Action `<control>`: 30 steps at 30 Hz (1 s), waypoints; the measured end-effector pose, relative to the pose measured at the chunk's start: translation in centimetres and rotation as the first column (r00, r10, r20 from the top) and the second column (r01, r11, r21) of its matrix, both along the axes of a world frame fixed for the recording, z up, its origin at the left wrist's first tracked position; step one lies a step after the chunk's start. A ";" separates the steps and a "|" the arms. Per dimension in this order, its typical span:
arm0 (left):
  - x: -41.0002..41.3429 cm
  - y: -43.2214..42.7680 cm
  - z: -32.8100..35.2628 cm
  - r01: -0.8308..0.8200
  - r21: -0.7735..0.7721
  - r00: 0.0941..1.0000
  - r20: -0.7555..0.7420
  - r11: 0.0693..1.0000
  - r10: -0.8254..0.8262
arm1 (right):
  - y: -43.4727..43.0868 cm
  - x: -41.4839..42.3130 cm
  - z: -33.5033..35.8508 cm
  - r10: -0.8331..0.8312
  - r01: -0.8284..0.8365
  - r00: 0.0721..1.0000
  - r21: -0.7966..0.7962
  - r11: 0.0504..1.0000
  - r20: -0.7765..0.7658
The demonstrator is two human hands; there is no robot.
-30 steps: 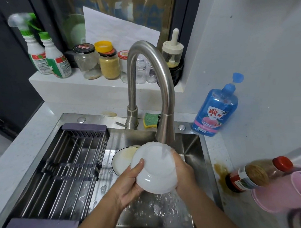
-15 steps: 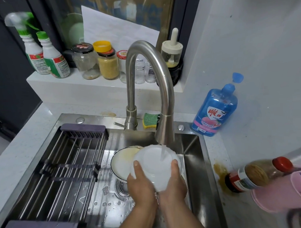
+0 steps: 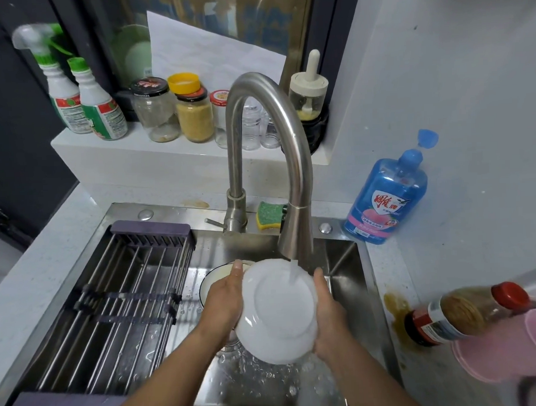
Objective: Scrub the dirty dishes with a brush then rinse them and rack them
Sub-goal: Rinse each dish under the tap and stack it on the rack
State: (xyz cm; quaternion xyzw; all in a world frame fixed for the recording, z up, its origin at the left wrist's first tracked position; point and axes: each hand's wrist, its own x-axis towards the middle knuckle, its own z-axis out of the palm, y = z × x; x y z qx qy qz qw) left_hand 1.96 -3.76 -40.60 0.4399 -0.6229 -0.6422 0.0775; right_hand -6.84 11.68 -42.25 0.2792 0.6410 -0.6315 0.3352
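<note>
A small kitchen is seen, with a pale worktop [image 3: 50, 271] and a steel sink [image 3: 367, 290] set into it. Nearest, over the middle of the sink, a white bowl [image 3: 276, 312] is held up with its bottom turned to the camera. It is gripped by both hands: the left hand [image 3: 224, 298] is wrapped round its left edge and the right hand [image 3: 328, 316] round its right edge. The far part of the bowl is hit by the water [image 3: 293, 271], and drops are splashed onto the sink floor below.

To the left, a rack [image 3: 112, 299] of steel bars is laid across the sink. Just behind the left hand, a dirty bowl with a dark rim [image 3: 213, 279] is partly hidden. On the right worktop, a sauce bottle with a red cap [image 3: 459, 314] is lying on its side by a brown spill [image 3: 395, 304], and something pink [image 3: 508, 346] is seen at the edge.

Farther back, the curved steel tap [image 3: 289, 141] is fixed behind the sink. A green and yellow sponge [image 3: 268, 215] is tucked beside it. A blue dish soap bottle [image 3: 385, 195] is stood at the far right corner. Farthest, jars [image 3: 193, 114] and two spray bottles [image 3: 84, 100] are lined up on a white shelf [image 3: 137, 158].
</note>
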 end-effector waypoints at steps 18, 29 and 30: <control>-0.9 1.8 0.9 0.054 -0.508 0.999 0.033 0.860 -0.044 | -2.8 -0.3 1.6 0.254 -0.116 0.883 0.341 0.933 -0.395; -1.1 0.1 2.1 0.342 -0.520 0.938 0.143 0.783 -0.315 | -4.1 -2.5 4.2 0.795 -0.488 0.491 0.644 0.589 -0.355; -1.0 -0.2 2.2 0.280 -0.475 0.958 0.083 0.834 -0.274 | -3.8 -3.4 4.2 0.712 -0.482 0.629 0.562 0.672 -0.312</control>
